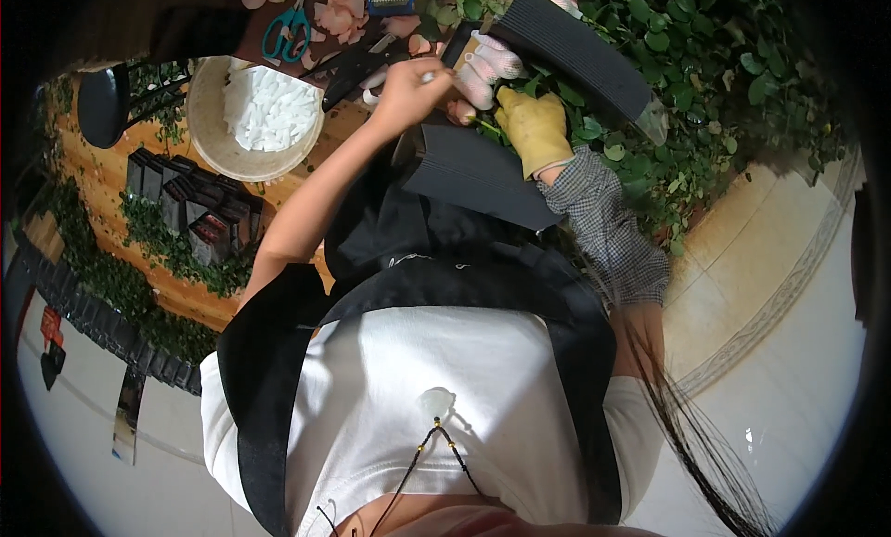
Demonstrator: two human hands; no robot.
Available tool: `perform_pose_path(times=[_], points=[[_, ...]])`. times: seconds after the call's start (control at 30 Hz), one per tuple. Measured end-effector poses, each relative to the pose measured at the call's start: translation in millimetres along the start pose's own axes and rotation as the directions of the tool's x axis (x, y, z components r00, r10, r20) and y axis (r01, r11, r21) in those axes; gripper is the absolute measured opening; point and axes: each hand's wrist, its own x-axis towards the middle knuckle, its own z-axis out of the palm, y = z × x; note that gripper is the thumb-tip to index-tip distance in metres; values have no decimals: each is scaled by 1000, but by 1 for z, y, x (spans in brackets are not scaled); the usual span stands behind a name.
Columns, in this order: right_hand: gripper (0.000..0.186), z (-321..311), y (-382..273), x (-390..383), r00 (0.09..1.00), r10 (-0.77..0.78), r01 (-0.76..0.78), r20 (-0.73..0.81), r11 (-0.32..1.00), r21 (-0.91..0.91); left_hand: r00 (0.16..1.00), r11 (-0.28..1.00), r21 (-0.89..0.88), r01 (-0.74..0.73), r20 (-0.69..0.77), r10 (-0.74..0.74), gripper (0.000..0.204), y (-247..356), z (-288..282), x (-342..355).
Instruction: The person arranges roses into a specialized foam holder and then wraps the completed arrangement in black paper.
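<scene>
My bare left hand [408, 93] is closed in a pinch, with a small white piece [428, 77] showing between the fingers. Right beside its fingertips lie several roses [489, 68] with their heads in pale pink-and-white mesh sleeves. My right hand [534, 129], in a yellow glove and a checked oversleeve, is curled over a green stem. That stem leads to an uncovered peach rose [460, 112] between the two hands; the gloved fingertips are partly hidden. Black corrugated cardboard [478, 170] lies in front of the roses, and another black corrugated sheet [577, 56] stands behind them.
A whitish tub [200, 110] of small white pieces stands at the left. Teal scissors [287, 34], a black cutter [357, 70] and loose petals [342, 10] lie at the back. Leafy rose stems [687, 82] heap up on the right. Black bundles [190, 198] sit at the far left.
</scene>
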Motion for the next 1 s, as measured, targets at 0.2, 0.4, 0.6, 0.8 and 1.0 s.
perform_pose_path(times=[0.2,0.4,0.6,0.8,1.0], points=[[20,-1,-1,0,1000,25,-26,19,999,46,801,994,-56,93,-589,-108,23,14,-58,-41],[26,-20,2,-1,998,-55,54,33,998,24,987,959,256,123,-129,-92,46,11,-49,-19],[26,-21,-2,4,993,21,-14,114,998,-60,972,847,482,-226,55,228,30,21,-2,13],[24,-47,-6,-7,999,-24,29,-35,991,128,951,967,237,-91,-268,155,12,11,-80,-33],[31,-54,-13,6,977,213,-213,13,977,-22,997,929,369,-10,73,-19,33,10,-28,-1]])
